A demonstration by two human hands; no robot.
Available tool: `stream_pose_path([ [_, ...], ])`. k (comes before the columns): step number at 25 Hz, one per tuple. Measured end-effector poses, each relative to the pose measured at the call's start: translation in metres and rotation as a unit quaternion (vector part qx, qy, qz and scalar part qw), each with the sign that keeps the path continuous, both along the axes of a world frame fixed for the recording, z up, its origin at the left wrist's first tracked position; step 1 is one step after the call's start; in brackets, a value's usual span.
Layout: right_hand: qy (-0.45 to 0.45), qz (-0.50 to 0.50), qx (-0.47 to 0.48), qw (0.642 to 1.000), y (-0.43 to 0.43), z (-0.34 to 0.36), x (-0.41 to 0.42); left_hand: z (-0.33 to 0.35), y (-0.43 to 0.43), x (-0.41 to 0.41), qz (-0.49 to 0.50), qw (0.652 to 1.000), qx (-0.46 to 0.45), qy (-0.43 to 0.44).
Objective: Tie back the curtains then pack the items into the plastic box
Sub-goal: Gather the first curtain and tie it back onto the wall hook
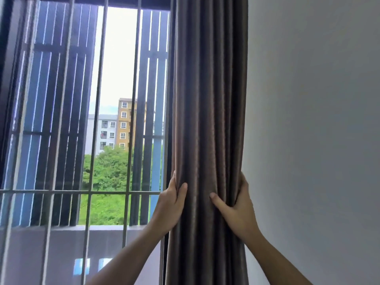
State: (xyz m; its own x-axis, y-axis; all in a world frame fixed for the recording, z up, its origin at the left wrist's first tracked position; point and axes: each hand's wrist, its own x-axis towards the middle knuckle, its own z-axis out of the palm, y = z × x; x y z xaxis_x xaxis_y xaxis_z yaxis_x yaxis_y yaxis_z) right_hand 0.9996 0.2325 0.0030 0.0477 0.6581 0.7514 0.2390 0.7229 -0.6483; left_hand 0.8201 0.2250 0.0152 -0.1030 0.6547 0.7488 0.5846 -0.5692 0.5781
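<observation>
Up close at the window, I hold the curtain (pixel 207 99) bunched into a column of folds between both hands. My left hand (pixel 170 204) grips its left edge, thumb laid on the front of the cloth and fingers wrapped behind it, out of sight. My right hand (pixel 236 208) grips the right edge at about the same height, thumb pressed across the front folds and fingers curled round the back. The curtain hangs upright, running above and below my hands and out of view both ways. Left of my left hand stand the window bars (pixel 100 99), with trees (pixel 111 169) and apartment blocks (pixel 123 122) beyond them. Right of my right hand is a plain wall (pixel 308 120).
</observation>
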Motion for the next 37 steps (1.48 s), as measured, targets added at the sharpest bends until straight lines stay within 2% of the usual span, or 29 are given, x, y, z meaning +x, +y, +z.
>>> stream_pose_path([
  [3,-0.037,-0.138,0.112,0.983,-0.017,-0.012,-0.015,-0.006,-0.006,-0.010,0.036,0.999,0.018,-0.015],
  [5,-0.085,-0.153,0.197,0.965,-0.032,-0.018,-0.028,-0.010,-0.014,-0.013,0.072,0.997,0.033,-0.009],
  [6,-0.112,-0.132,0.190,0.966,-0.041,-0.022,-0.037,-0.014,-0.018,-0.014,0.093,0.995,0.037,-0.001],
  [8,-0.153,-0.083,0.089,0.981,-0.052,-0.031,-0.056,-0.020,-0.023,-0.019,0.119,0.992,0.043,0.011],
  [11,-0.191,-0.116,-0.003,0.975,-0.050,-0.042,-0.077,-0.019,-0.024,-0.029,0.136,0.989,0.031,0.056],
  [16,-0.260,-0.177,-0.048,0.948,-0.045,-0.066,-0.097,-0.010,-0.025,-0.042,0.109,0.987,-0.041,0.113],
  [19,-0.276,-0.127,-0.043,0.952,-0.050,-0.100,-0.109,-0.001,-0.022,-0.042,0.075,0.980,-0.099,0.153],
  [22,-0.256,-0.080,-0.029,0.963,-0.045,-0.121,-0.109,0.013,-0.020,-0.037,0.056,0.962,-0.177,0.199],
  [25,-0.233,-0.075,-0.006,0.970,-0.039,-0.126,-0.104,0.034,-0.024,-0.038,-0.037,0.955,-0.249,0.154],
  [27,-0.226,-0.070,0.001,0.971,-0.037,-0.128,-0.102,0.044,-0.027,-0.036,-0.058,0.946,-0.267,0.175],
  [30,-0.225,-0.048,0.005,0.973,-0.036,-0.137,-0.101,0.034,-0.024,-0.031,0.018,0.936,-0.183,0.300],
  [33,-0.193,-0.079,0.054,0.977,-0.040,-0.144,-0.094,0.021,-0.018,-0.032,0.061,0.922,-0.119,0.364],
  [35,-0.123,-0.143,0.147,0.971,-0.043,-0.135,-0.087,0.021,-0.020,-0.032,0.074,0.927,-0.122,0.348],
  [37,-0.069,-0.184,0.168,0.966,-0.044,-0.115,-0.085,0.023,-0.022,-0.030,0.056,0.929,-0.118,0.347],
])
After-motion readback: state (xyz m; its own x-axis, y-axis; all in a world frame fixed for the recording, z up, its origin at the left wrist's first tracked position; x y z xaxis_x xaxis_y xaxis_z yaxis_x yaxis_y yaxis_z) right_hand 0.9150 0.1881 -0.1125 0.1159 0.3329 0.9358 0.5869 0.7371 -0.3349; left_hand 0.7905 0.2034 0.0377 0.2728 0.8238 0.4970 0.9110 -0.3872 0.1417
